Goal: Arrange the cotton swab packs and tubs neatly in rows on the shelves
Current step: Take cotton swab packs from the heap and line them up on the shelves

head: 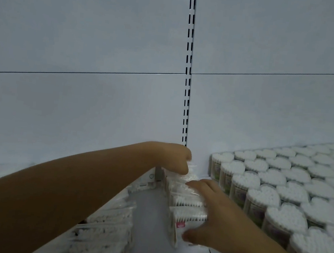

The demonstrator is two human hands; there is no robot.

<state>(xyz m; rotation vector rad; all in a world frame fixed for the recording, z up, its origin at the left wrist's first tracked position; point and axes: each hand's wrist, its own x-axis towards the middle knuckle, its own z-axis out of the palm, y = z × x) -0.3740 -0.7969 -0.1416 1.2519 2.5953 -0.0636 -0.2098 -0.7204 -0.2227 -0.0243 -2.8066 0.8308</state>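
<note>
The left grip point(176, 158) pinches a pack point(191, 175) at the back of the shelf point(152, 217), mid-frame. Just below, the right grip point(218, 218) clasps the row of packs point(187, 202). Heart-shaped tubs point(280, 179) stand in rows on the right, and loose packs point(106, 229) lie lower left.

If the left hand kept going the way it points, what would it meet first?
The left hand would likely meet the white back panel beside the black-slotted upright; depth is unclear.
</note>
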